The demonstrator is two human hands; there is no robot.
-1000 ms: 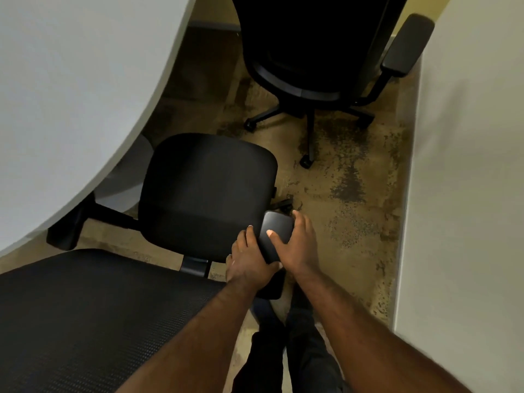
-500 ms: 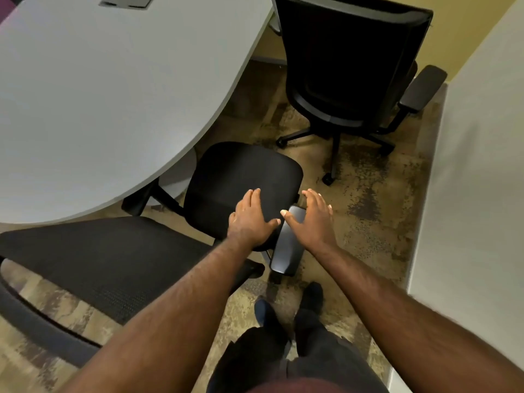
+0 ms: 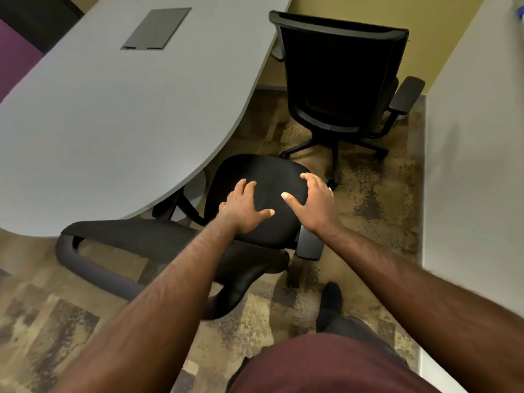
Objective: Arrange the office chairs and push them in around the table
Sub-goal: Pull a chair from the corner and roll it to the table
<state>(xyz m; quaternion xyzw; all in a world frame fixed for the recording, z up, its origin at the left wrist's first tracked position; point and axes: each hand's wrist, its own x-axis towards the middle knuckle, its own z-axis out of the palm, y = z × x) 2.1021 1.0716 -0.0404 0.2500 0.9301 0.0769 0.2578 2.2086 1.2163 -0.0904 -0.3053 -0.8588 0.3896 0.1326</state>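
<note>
Both arms reach forward and down from the bottom of the view, forearms bare, converging on the near office chair [image 3: 255, 177]. The left hand [image 3: 243, 211] lies palm down on the chair's black seat, fingers spread and nearly straight, thumb stuck out to the right; it grasps nothing and only rests flat on the cushion. The right hand [image 3: 314, 202] sits at the seat's right edge, fingers relaxed and slightly arched over the rim, thumb pointing left toward the other hand; it too is loose, pressing or touching rather than gripping. Just below its wrist the chair's grey armrest [image 3: 309, 246] juts out. The chair's seat is partly tucked under the curved near-right edge of the grey table [image 3: 113, 123], and its mesh backrest [image 3: 147, 242] lies low to the left of the arms. A second office chair [image 3: 340, 72] stands at the table's far right edge, back toward the camera, apart from the first. A dark panel [image 3: 157, 28] is set in the tabletop near its far edge.
</note>
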